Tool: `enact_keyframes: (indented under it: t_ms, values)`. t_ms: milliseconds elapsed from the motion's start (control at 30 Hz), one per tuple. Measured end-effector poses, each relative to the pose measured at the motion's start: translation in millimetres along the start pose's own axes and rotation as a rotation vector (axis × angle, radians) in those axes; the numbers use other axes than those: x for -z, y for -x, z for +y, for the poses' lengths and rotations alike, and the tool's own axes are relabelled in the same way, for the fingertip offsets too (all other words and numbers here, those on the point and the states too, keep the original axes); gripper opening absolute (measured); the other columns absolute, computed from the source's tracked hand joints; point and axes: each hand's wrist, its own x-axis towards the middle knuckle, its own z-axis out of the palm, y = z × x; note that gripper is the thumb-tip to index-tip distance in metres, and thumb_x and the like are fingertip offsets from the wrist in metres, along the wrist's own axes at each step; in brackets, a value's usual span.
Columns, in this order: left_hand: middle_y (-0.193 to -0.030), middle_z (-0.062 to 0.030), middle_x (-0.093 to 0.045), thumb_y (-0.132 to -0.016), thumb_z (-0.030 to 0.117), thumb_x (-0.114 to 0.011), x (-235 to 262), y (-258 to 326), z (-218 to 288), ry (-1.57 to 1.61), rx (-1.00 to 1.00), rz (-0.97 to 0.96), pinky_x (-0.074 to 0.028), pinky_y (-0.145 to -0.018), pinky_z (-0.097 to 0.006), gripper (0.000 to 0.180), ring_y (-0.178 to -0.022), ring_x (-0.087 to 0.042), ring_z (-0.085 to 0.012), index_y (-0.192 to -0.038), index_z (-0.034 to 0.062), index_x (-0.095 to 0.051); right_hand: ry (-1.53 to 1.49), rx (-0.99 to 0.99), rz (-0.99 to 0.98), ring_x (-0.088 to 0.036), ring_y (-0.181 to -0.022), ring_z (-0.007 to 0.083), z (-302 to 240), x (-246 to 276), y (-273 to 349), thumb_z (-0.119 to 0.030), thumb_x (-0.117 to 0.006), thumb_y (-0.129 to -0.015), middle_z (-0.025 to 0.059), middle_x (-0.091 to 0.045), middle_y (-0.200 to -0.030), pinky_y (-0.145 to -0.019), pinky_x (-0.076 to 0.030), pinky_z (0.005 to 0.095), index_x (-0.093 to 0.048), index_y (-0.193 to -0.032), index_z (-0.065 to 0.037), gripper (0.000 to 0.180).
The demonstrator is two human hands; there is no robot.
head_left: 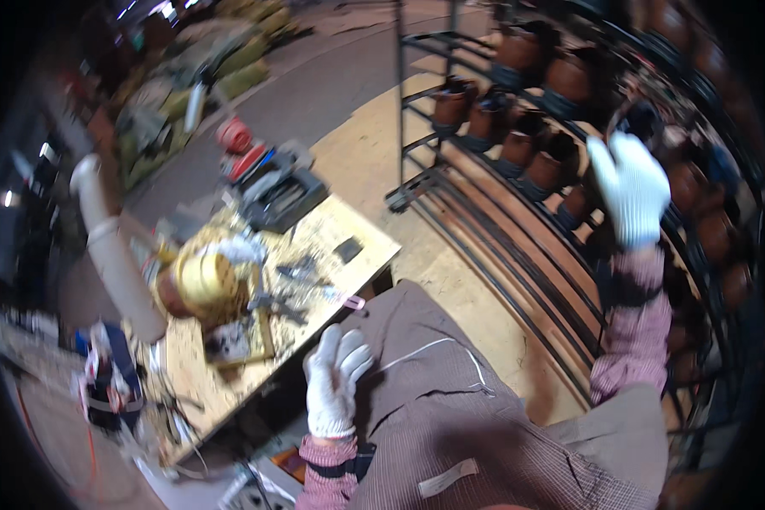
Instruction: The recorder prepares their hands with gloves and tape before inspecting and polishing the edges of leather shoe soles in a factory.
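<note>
My right hand (631,189), in a white knit glove, is raised at the wheeled metal rack (404,102) on the right. Its thumb stands apart from the bent fingers, and I see nothing held in it. Around it are several brown, leather-looking boots (455,102) on the rack's shelves, with dark lower parts; blur hides their details. Low in front of my apron (450,399) hangs my left hand (336,378), also white-gloved. Its fingers are loosely apart with nothing in them, near the edge of the wooden workbench (370,242).
On the workbench lie scraps, hand tools (302,272), a yellow cylinder (212,280) and a black machine part (285,200). A pale duct pipe (119,268) rises at its left. Filled sacks (238,76) are piled at the back left. The rack's lower bars (501,263) reach toward me.
</note>
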Motion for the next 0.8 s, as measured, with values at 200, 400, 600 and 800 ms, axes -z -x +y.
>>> enact_keyframes:
  t_ms: [200, 400, 600, 800]
  values:
    - [-0.167, -0.0248, -0.048, -0.113, 0.068, -0.043, -11.8, 11.8, -16.0, 0.212, 0.13, -0.08, -0.04, -0.128, -0.051, 0.087, -0.151, -0.051, -0.0385, -0.172, 0.0044, -0.032, -1.123, 0.553, 0.022, -0.07, -0.069, 0.0284, -118.4, 61.5, 111.8, -0.022, -0.086, -0.082, 0.0121, -0.071, -0.078, -0.063, -0.049, 0.0415, -0.08, -0.112, 0.003, 0.04]
    - [-0.156, -0.0153, -0.06, -0.109, 0.076, -0.041, 98.8, 27.2, -27.4, 0.729, -0.286, 0.182, -0.05, -0.12, -0.053, 0.086, -0.141, -0.059, -0.0356, -0.163, 0.0089, -0.046, -1.45, 1.374, -0.599, -0.066, -0.067, 0.0207, -225.3, 49.9, 147.9, -0.04, -0.076, -0.094, 0.0119, -0.079, -0.116, -0.06, -0.051, 0.0356, -0.078, -0.133, -0.007, 0.051]
    - [-0.152, -0.0142, -0.065, -0.109, 0.076, -0.04, 219.2, 27.8, -25.8, 0.67, -0.261, 0.295, -0.054, -0.117, -0.055, 0.081, -0.134, -0.066, -0.0365, -0.16, 0.0141, -0.053, -1.412, 1.164, -0.662, -0.079, -0.087, 0.0285, -250.9, 39.8, 148.7, -0.039, -0.074, -0.098, 0.0199, -0.078, -0.128, -0.073, -0.058, 0.037, -0.077, -0.133, -0.005, 0.049]
    - [-0.154, -0.0123, -0.063, -0.111, 0.067, -0.045, 248.2, -16.9, 15.6, 0.647, -0.402, 0.235, -0.051, -0.119, -0.052, 0.073, -0.138, -0.062, -0.034, -0.16, 0.0133, -0.054, -1.347, 0.994, -0.726, -0.079, -0.094, 0.0318, -236.7, 26.3, 167.1, -0.037, -0.076, -0.098, 0.0202, -0.078, -0.127, -0.078, -0.058, 0.0397, -0.077, -0.132, -0.003, 0.047]
